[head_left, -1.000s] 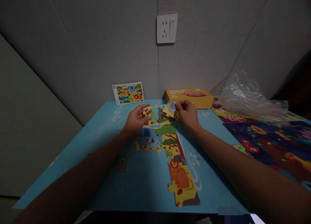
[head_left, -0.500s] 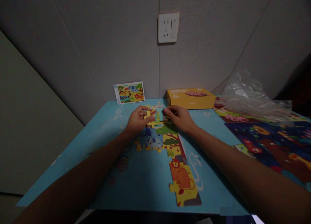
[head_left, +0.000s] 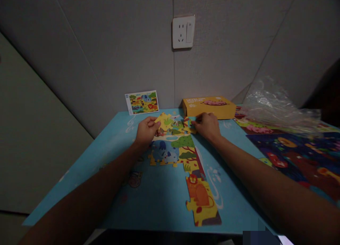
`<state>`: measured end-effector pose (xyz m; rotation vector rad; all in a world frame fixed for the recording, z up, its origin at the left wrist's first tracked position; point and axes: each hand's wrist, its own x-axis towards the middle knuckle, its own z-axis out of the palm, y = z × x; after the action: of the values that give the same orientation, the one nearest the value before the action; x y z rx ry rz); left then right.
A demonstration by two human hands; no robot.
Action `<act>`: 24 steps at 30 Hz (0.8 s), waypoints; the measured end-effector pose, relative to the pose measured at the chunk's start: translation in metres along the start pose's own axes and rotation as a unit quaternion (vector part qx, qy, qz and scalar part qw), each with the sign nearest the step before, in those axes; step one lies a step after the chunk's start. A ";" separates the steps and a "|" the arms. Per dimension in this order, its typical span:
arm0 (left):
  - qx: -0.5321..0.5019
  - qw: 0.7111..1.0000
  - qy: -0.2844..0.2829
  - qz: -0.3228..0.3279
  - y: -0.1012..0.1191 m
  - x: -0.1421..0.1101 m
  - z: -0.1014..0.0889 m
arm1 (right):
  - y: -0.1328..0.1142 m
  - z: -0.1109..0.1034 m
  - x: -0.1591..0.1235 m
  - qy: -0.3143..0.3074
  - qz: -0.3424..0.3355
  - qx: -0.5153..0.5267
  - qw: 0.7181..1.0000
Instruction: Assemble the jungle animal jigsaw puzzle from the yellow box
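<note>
My left hand (head_left: 146,131) pinches a yellow puzzle piece (head_left: 164,122) with a green patch, raised and tilted above the table. To its right, my right hand (head_left: 208,126) grips another puzzle piece (head_left: 188,124), coloured yellow, blue and red. Between the hands lie more pieces (head_left: 177,126), partly covered. Nearer me is a joined puzzle section with blue elephants (head_left: 164,152) and green trees (head_left: 187,142). It runs down the right side to a lion piece (head_left: 200,193) near the front of the table.
A picture card (head_left: 143,102) leans on the wall at the back left. Beside it stands a yellow box (head_left: 209,107). Clear plastic wrap (head_left: 276,106) and a dark printed puzzle sheet (head_left: 294,160) are at right. The table (head_left: 148,199) has a light blue top.
My hands have moved apart, the right one shifting right with its piece. The yellow piece in my left hand has turned and now shows its printed face more fully.
</note>
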<state>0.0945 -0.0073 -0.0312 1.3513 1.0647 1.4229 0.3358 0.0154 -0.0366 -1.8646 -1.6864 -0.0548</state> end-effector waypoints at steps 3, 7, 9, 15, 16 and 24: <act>-0.064 0.998 0.003 -0.030 0.000 -0.001 0.003 | -0.012 -0.003 -0.008 0.022 -0.052 0.041 0.998; -0.062 0.996 -0.040 -0.056 0.003 -0.006 0.008 | -0.036 -0.002 -0.024 -0.084 -0.186 0.247 0.947; -0.018 0.996 -0.069 -0.046 0.004 -0.008 0.009 | -0.045 0.001 -0.030 -0.106 -0.192 0.323 0.921; 0.057 0.995 -0.078 0.005 0.002 -0.008 0.008 | -0.044 0.008 -0.026 -0.133 -0.091 0.487 0.858; 0.058 0.995 -0.082 0.005 0.002 -0.007 0.008 | -0.041 0.009 -0.024 -0.128 -0.084 0.493 0.856; 0.170 0.980 -0.087 0.056 0.011 -0.009 0.005 | -0.037 0.008 -0.025 -0.117 -0.114 0.422 0.892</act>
<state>0.0989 -0.0189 -0.0228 1.7710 1.1655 1.2094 0.2949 -0.0029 -0.0388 -1.0389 -1.6810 0.7222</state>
